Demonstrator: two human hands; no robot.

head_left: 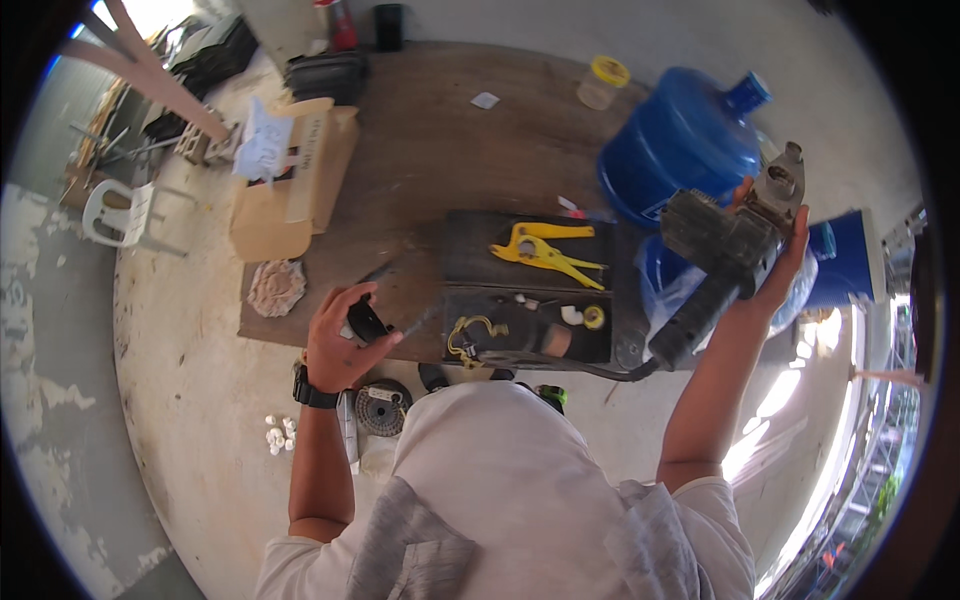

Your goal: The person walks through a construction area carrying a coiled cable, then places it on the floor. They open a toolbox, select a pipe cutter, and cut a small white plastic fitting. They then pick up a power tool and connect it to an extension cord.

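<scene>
While the open black tool case sits at the near edge of the brown tabletop, the right hand has a corded power tool up in the air, to the right of that case! Fingers and palm are clamped on it, the thick metal head pointing away and the black handle angling back toward the case.

Over to the case's left, the left hand curls round a small black part, fingers closed on it; blur hides its finer shape. So, progress: tool out and lifted, part in hand, the two well apart and not joined; what's left, I can't tell from this view.

Now the textures! Yellow pipe cutter lying untouched in the case's far half, handles spread; a smooth white fitting, a round yellow tape roll and a blocky brown piece in its near half. Beyond the case's far right corner, glossy, ribbed blue plastic: a big water jug!
</scene>
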